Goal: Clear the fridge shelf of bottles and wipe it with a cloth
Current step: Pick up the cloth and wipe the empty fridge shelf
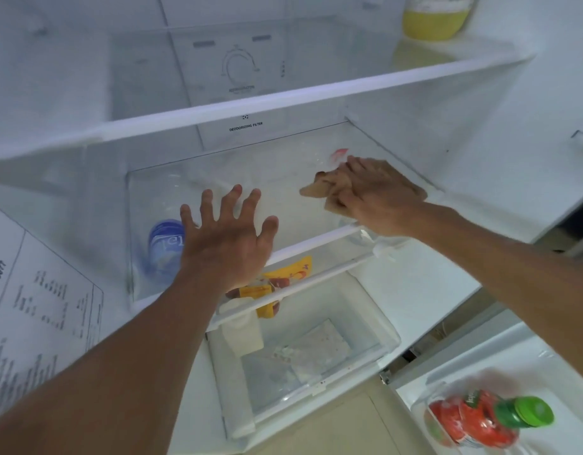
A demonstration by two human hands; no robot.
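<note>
Right hand [378,195]: pressed flat on the brown cloth [323,188], gripping it to wipe the glass shelf [283,192].
Left hand [227,238]: empty, fingers spread, likely bracing.
Blue-labelled bottle [167,249]: beneath the shelf, just left of that hand.

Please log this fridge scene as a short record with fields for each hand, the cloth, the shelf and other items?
left hand: open, fingers spread, over the shelf's front edge
right hand: pressing the cloth on the shelf
cloth: brown, crumpled, right side of shelf
shelf: glass, no bottles standing on it
blue bottle: seen through the shelf, below it
red bottle: green cap, lower right
yellow jug: upper shelf
</note>
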